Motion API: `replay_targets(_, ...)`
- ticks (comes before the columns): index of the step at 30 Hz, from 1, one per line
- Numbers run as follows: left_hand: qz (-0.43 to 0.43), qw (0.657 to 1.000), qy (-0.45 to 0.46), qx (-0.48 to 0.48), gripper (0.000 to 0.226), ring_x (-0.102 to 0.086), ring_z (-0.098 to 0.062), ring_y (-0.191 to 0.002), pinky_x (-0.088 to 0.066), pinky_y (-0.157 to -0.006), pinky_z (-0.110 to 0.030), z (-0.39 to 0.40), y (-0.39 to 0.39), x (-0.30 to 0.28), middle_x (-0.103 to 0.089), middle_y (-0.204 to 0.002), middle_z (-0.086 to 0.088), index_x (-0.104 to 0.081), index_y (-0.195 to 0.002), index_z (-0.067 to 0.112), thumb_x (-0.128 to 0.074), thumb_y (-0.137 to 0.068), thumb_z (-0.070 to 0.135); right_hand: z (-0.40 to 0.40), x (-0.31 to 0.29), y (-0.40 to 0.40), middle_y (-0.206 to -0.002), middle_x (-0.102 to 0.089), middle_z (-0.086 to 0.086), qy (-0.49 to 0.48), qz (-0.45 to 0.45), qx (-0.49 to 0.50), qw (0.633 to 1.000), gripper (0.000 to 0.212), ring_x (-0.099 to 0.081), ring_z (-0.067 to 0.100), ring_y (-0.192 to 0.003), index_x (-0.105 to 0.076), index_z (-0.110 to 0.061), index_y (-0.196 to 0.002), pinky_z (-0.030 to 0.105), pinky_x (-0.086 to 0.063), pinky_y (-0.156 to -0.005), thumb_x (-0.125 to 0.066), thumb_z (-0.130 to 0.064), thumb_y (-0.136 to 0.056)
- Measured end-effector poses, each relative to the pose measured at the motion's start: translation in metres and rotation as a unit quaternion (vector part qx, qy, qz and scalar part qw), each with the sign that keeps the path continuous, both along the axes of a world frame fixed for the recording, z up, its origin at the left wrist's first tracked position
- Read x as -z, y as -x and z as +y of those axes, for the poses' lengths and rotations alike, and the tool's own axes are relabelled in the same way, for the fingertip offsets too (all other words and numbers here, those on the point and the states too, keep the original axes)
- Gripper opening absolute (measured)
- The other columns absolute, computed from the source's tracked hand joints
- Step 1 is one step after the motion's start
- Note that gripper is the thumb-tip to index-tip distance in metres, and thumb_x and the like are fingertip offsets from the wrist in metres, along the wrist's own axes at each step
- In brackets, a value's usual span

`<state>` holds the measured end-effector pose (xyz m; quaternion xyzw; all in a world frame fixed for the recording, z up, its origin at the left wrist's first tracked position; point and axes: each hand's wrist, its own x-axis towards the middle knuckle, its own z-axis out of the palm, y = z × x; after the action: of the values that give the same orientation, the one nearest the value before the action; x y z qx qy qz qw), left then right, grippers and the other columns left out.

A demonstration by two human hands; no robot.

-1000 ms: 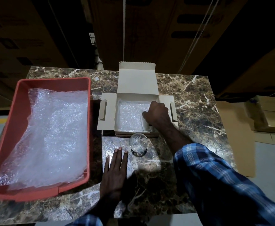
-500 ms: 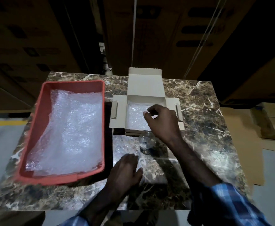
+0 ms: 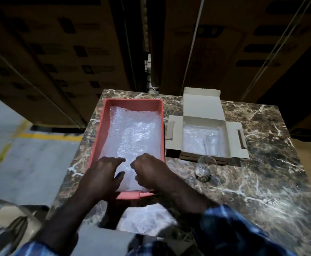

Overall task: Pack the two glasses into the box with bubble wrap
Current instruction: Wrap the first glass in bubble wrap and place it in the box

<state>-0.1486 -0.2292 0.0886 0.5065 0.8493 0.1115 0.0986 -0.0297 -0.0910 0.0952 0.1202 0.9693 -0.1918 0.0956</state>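
A red tray (image 3: 103, 126) on the left of the marble table holds a sheet of bubble wrap (image 3: 134, 133). Both hands are over its near end. My left hand (image 3: 103, 174) rests on the wrap with fingers stretched forward. My right hand (image 3: 149, 169) has its fingers curled down into the wrap and seems to pinch it. To the right, the open cardboard box (image 3: 202, 108) is lined with bubble wrap, and one clear glass (image 3: 212, 143) lies inside at its right. A second glass (image 3: 205, 168) stands on the table just in front of the box, away from both hands.
Tall stacks of brown cartons (image 3: 77, 52) rise behind the marble table (image 3: 261, 182). Grey floor with a yellow line (image 3: 49, 136) lies to the left. The box's side flaps (image 3: 237, 139) spread flat on the tabletop.
My right hand left the box and my left hand left the tabletop; both moved left onto the bubble wrap in the tray. The view swung left.
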Motion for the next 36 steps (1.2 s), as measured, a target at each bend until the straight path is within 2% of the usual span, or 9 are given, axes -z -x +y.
replay_targets(4, 0.016, 0.985, 0.162, 0.054, 0.06, -0.053, -0.023, -0.128, -0.042, -0.104, -0.034, 0.007, 0.02, 0.012, -0.062, -0.136, -0.002, -0.049, -0.145, 0.024, -0.064, -0.091, 0.044, -0.008, 0.017, 0.013, -0.116, -0.06, 0.015, -0.048, -0.096, -0.023, 0.994, 0.033, -0.058, 0.034, -0.107, -0.061, -0.01, -0.119, 0.036, -0.042, -0.08, -0.065, -0.014, -0.086)
replay_targets(7, 0.028, 0.965, 0.249, 0.075, 0.067, -0.049, -0.025, -0.132, -0.039, -0.107, -0.035, 0.013, 0.023, 0.014, -0.056, -0.142, -0.005, -0.04, -0.151, 0.023, -0.059, -0.093, 0.052, -0.009, 0.024, 0.017, -0.111, -0.062, 0.016, -0.034, -0.099, -0.001, 0.995, 0.024, -0.06, 0.035, -0.103, -0.063, -0.011, -0.112, 0.035, -0.039, -0.081, -0.059, -0.01, -0.088)
replay_targets(10, 0.03, 0.964, 0.254, 0.076, 0.065, -0.05, -0.024, -0.131, -0.041, -0.105, -0.036, 0.014, 0.024, 0.017, -0.058, -0.14, -0.006, -0.044, -0.148, 0.02, -0.06, -0.093, 0.052, -0.004, 0.025, 0.02, -0.109, -0.064, 0.015, -0.013, -0.093, 0.045, 0.995, 0.021, -0.061, 0.035, -0.1, -0.065, -0.011, -0.109, 0.034, -0.038, -0.078, -0.055, -0.011, -0.091)
replay_targets(15, 0.009, 0.961, 0.261, 0.086, 0.057, -0.048, -0.022, -0.133, -0.041, -0.106, -0.038, 0.018, 0.029, 0.017, -0.058, -0.14, -0.003, -0.053, -0.141, 0.019, -0.061, -0.093, 0.048, 0.002, 0.016, 0.027, -0.119, -0.065, 0.005, 0.098, -0.2, 0.052, 0.974, 0.037, -0.059, 0.025, -0.11, -0.068, -0.021, -0.115, 0.039, -0.048, -0.095, -0.072, -0.042, -0.086)
replay_targets(18, 0.014, 0.961, 0.261, 0.092, 0.045, -0.052, -0.023, -0.13, -0.043, -0.105, -0.038, 0.02, 0.034, 0.018, -0.062, -0.136, -0.004, -0.059, -0.134, 0.018, -0.061, -0.095, 0.04, 0.0, 0.019, 0.026, -0.111, -0.068, 0.004, 0.051, -0.17, 0.026, 0.984, 0.019, -0.058, 0.024, -0.107, -0.071, -0.021, -0.106, 0.038, -0.045, -0.092, -0.068, -0.024, -0.088)
replay_targets(23, -0.016, 0.976, 0.198, 0.086, 0.038, -0.055, -0.023, -0.128, -0.044, -0.104, -0.036, 0.019, 0.043, 0.016, -0.063, -0.134, -0.007, -0.062, -0.132, 0.015, -0.054, -0.099, 0.034, -0.001, 0.024, 0.029, -0.102, -0.069, 0.009, 0.017, -0.115, 0.046, 0.992, 0.015, -0.061, 0.029, -0.098, -0.067, -0.014, -0.095, 0.038, -0.049, -0.085, -0.055, -0.013, -0.087)
replay_targets(29, -0.127, 0.986, 0.07, 0.079, 0.068, -0.057, -0.016, -0.125, -0.044, -0.103, -0.032, 0.013, 0.052, -0.009, -0.063, -0.135, 0.002, -0.056, -0.139, 0.024, -0.058, -0.086, 0.068, 0.025, -0.008, 0.03, -0.085, -0.071, 0.003, 0.188, 0.051, 0.231, 0.953, 0.011, -0.065, 0.024, -0.081, -0.065, -0.016, -0.077, 0.038, -0.055, -0.074, -0.057, -0.015, -0.084)
replay_targets(33, -0.101, 0.992, -0.013, 0.078, 0.028, -0.069, -0.011, -0.097, -0.05, -0.084, -0.027, 0.019, 0.057, -0.026, -0.074, -0.113, 0.003, -0.075, -0.113, 0.017, -0.066, -0.094, 0.037, 0.04, -0.028, 0.022, -0.077, -0.073, -0.001, 0.32, 0.153, 0.297, 0.887, 0.014, -0.07, 0.018, -0.078, -0.058, -0.012, -0.079, 0.047, -0.056, -0.08, -0.054, -0.02, -0.09)
replay_targets(36, -0.128, 0.987, -0.094, 0.036, 0.019, -0.067, -0.004, -0.082, -0.048, -0.071, -0.021, 0.029, 0.059, -0.04, -0.077, -0.1, 0.003, -0.078, -0.102, 0.014, -0.066, -0.096, 0.026, 0.044, -0.035, 0.012, -0.096, -0.071, -0.01, 0.343, 0.13, 0.257, 0.894, 0.037, -0.065, 0.007, -0.086, -0.057, -0.025, -0.109, 0.033, -0.052, -0.08, -0.068, -0.053, -0.087)
